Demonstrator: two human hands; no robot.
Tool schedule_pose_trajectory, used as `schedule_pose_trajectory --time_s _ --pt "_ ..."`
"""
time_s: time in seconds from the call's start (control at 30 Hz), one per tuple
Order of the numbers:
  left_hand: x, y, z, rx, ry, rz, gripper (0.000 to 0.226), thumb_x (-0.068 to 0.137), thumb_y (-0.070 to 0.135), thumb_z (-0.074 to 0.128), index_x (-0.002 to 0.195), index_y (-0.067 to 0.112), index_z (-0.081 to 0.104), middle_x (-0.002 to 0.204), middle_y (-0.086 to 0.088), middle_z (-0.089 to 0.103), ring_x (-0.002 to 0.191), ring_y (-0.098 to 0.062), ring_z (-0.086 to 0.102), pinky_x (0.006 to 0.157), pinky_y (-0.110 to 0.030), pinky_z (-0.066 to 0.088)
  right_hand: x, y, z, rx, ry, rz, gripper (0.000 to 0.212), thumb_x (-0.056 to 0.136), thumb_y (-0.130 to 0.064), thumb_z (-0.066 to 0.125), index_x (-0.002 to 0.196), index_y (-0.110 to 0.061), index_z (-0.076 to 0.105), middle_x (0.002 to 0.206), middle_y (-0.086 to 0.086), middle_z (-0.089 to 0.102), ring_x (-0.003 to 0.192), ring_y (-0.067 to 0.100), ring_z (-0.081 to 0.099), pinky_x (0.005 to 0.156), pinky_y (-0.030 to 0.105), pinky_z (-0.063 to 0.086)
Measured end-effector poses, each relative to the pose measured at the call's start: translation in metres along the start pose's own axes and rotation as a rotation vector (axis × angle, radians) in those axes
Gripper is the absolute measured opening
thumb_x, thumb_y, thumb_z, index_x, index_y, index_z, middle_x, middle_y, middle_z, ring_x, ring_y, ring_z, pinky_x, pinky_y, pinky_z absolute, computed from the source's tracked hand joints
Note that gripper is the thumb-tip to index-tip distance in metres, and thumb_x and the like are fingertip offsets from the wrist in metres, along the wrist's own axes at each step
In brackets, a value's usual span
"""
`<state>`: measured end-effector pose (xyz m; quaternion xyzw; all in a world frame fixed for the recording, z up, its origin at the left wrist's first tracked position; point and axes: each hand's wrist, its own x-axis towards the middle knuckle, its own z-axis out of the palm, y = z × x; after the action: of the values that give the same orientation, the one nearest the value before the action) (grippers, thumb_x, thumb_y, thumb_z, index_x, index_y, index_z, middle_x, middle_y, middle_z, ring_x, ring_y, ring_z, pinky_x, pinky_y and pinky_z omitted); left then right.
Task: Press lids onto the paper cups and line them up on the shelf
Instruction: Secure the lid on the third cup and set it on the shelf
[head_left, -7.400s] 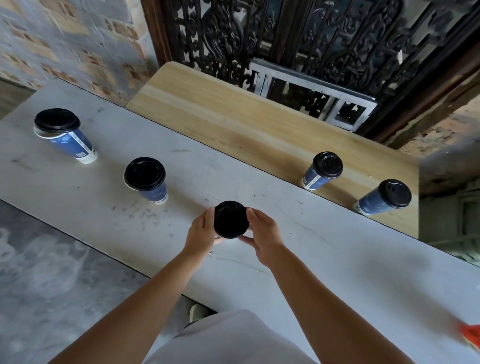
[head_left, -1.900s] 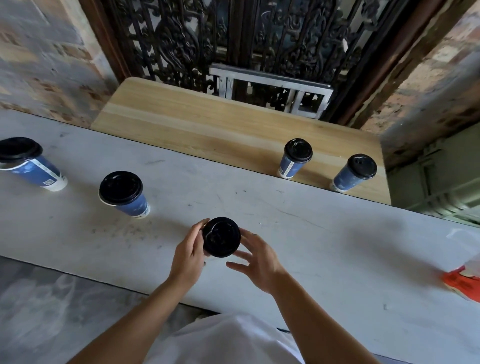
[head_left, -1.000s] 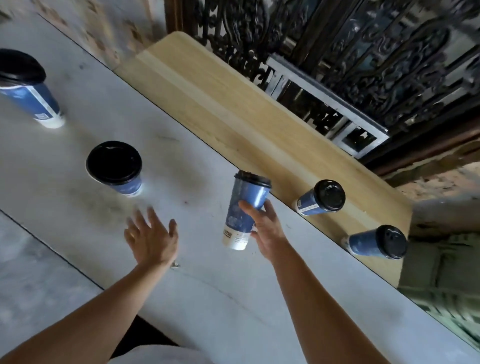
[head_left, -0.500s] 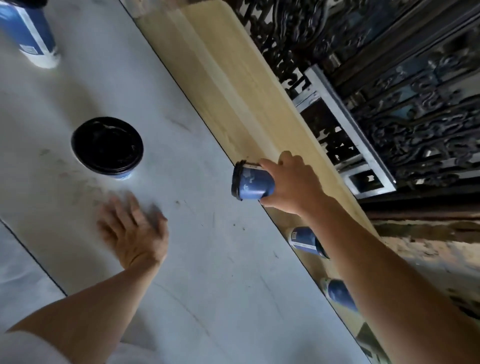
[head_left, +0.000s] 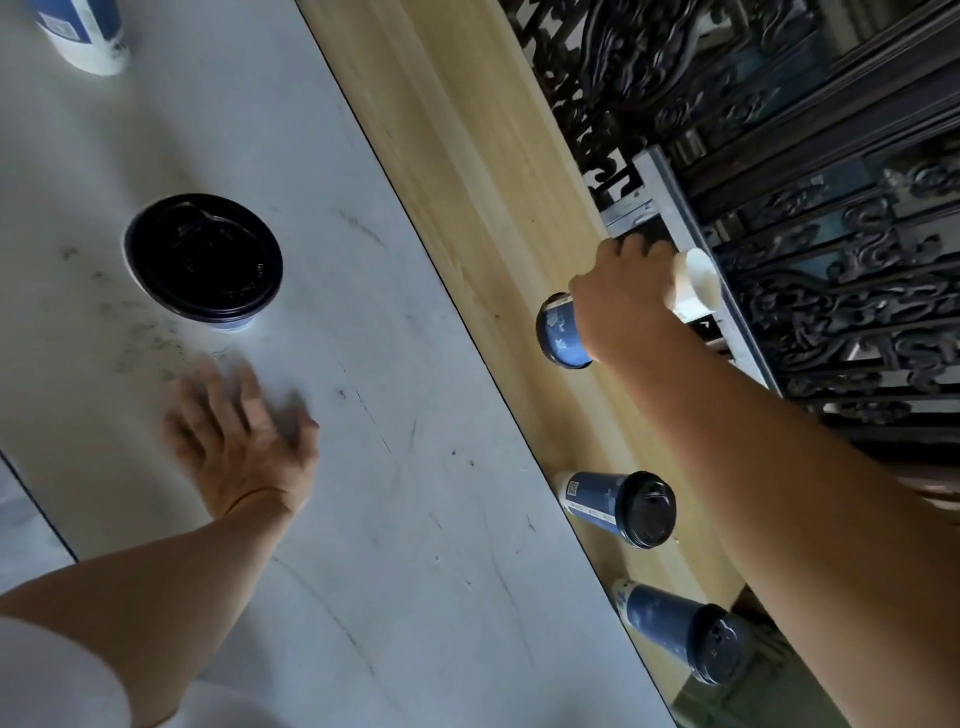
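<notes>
My right hand (head_left: 618, 306) is shut around a blue paper cup (head_left: 561, 332) with a black lid, held over the wooden shelf (head_left: 467, 156). The cup looks tilted, with its white base pointing toward the iron grille; I cannot tell whether it touches the shelf. Two more lidded blue cups (head_left: 618, 509) (head_left: 680, 634) stand on the shelf nearer to me. My left hand (head_left: 244, 436) rests over the white table (head_left: 415, 519), fingers spread and blurred, holding nothing. A lidded cup (head_left: 202, 260) stands on the table just beyond it.
Another blue cup (head_left: 83, 31) stands at the table's far left, cut off by the frame. A dark ornate iron grille (head_left: 779, 156) and a grey metal frame (head_left: 691, 249) run right behind the shelf.
My right hand has carried the lidded cup from the table's edge farther out over the shelf. My left hand stays low over the table.
</notes>
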<state>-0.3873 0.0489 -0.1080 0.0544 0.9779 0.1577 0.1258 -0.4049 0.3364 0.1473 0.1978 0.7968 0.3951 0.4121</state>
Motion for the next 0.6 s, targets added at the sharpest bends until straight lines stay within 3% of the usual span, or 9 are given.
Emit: schedule_pose_trajectory --time_s 0.2,0.6 --pt "-0.001 0.003 -0.004 0.005 -0.003 -0.001 0.085 0.086 0.061 0.035 0.158 0.021 0.013 0.166 -0.016 0.008 0.152 -0.037 0.003 0.117 -0.035 -0.027 0.004 -0.018 -0.006 -0.031 0.064 -0.044 0.051 0.084 -0.029 0.068 0.133 -0.018 0.058 0.131 0.015 0.048 0.123 0.037 0.046 0.105 0.053 0.04" --pt "-0.002 0.005 -0.008 0.004 -0.021 -0.006 0.086 0.084 0.059 0.038 0.157 0.018 0.015 0.166 -0.016 0.007 0.153 -0.039 0.002 0.116 -0.037 -0.026 0.0 -0.016 -0.005 0.047 -0.009 -0.057 0.053 0.084 -0.026 0.068 0.135 -0.018 0.057 0.131 0.014 0.047 0.125 0.038 0.045 0.107 0.053 0.039"
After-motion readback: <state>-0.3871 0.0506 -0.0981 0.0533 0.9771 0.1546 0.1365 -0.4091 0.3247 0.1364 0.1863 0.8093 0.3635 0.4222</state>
